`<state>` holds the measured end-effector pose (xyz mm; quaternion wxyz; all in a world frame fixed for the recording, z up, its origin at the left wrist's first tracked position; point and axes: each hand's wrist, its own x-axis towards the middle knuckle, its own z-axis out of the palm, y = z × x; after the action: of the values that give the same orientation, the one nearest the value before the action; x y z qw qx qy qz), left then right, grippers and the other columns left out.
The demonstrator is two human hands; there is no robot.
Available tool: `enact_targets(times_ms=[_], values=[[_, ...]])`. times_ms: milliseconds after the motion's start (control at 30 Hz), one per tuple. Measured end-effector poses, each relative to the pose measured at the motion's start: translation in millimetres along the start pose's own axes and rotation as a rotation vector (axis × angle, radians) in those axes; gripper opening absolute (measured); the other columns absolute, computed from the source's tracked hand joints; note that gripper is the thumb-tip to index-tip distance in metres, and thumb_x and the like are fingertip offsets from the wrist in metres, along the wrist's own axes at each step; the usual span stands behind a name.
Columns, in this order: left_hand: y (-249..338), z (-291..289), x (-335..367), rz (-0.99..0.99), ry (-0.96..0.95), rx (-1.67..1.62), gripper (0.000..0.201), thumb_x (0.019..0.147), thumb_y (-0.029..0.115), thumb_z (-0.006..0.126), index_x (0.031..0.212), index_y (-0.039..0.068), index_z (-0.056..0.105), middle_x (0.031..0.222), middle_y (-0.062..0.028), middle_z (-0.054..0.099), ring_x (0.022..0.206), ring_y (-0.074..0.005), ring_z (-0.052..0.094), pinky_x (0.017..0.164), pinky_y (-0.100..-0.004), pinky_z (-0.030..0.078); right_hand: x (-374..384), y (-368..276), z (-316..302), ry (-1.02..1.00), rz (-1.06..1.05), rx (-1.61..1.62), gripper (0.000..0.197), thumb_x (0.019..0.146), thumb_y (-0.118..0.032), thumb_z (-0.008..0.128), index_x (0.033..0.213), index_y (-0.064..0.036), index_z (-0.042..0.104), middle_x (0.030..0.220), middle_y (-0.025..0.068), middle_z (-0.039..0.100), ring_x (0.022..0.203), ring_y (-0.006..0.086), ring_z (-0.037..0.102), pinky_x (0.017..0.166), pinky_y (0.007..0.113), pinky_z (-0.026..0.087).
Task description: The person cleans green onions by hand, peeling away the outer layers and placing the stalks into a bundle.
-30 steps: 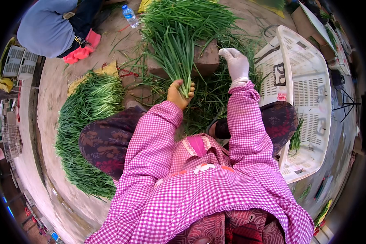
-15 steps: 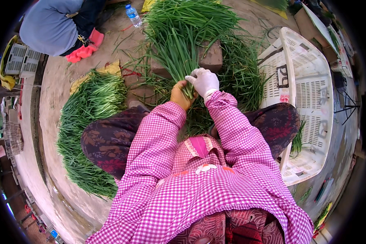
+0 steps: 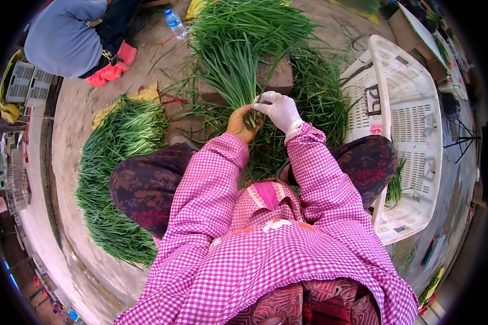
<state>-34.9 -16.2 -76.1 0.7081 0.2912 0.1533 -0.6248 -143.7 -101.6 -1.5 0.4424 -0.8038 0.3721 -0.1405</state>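
Observation:
My left hand (image 3: 241, 125), in a yellow-orange glove, is wrapped round the lower stalks of a bunch of green chives (image 3: 237, 76). The long leaves fan away from me, and the pale cut ends poke out below the fist. At the right side of the bunch my right hand (image 3: 281, 110), in a thin white glove, has thumb and fingers pinched together by the stalks. What lies in that pinch is too small to make out. Just beyond, a large heap of chives (image 3: 255, 24) rests on and behind a brown block (image 3: 279, 78).
Trimmed chives (image 3: 119, 179) are piled by my left knee on yellow sheeting (image 3: 146, 94). Loose leaves (image 3: 317, 103) litter the ground right of the block. A white plastic crate (image 3: 415, 124) stands at right. A water bottle (image 3: 175, 24) and a crouching person with pink gloves (image 3: 114, 65) are far left.
My right hand has shifted slightly right, from over the stalks to the bunch's edge, with its fingers pinched. My left hand keeps its hold on the chives.

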Motion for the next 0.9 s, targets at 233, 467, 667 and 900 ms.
enact_targets(times_ms=[233,467,667,900], values=[[5.0,-5.9,5.5,0.065,0.023,0.080,0.017,0.087,0.008,0.050,0.097,-0.005,0.053,0.083,-0.0113,0.059,0.069,-0.0196,0.057,0.058,-0.0295,0.048,-8.0,-17.7,-13.4,0.080,-0.183,0.497,0.015,0.077,-0.013,0.069,0.086,-0.0015,0.066,0.086,0.0070,0.066,0.084,0.0149,0.062,0.077,0.025,0.048],[5.1,-3.4,1.6,0.018,0.053,0.066,0.019,0.088,0.005,0.046,0.101,-0.007,0.053,0.084,-0.0122,0.058,0.071,-0.0190,0.059,0.059,-0.0295,0.054,7.5,48.9,-37.5,0.465,0.216,-0.050,0.035,0.087,-0.038,0.054,0.103,-0.0085,0.065,0.098,0.0098,0.066,0.090,0.0229,0.063,0.081,0.033,0.047],[1.2,-5.8,1.1,0.010,0.045,0.137,0.018,0.087,0.004,0.048,0.099,-0.007,0.054,0.088,-0.0125,0.060,0.073,-0.0192,0.060,0.061,-0.0293,0.054,18.0,20.0,1.5,0.286,0.103,-0.089,0.027,0.081,-0.033,0.062,0.099,-0.0125,0.065,0.100,0.0100,0.064,0.097,0.0269,0.059,0.084,0.035,0.046],[2.7,-0.6,-7.7,0.022,0.083,0.228,0.018,0.085,0.004,0.049,0.099,-0.006,0.055,0.087,-0.0125,0.062,0.072,-0.0196,0.061,0.060,-0.0296,0.054,31.6,0.1,14.1,0.216,-0.261,-0.628,0.015,0.074,-0.023,0.067,0.083,-0.0117,0.067,0.086,0.0060,0.064,0.091,0.0244,0.058,0.085,0.039,0.043]])
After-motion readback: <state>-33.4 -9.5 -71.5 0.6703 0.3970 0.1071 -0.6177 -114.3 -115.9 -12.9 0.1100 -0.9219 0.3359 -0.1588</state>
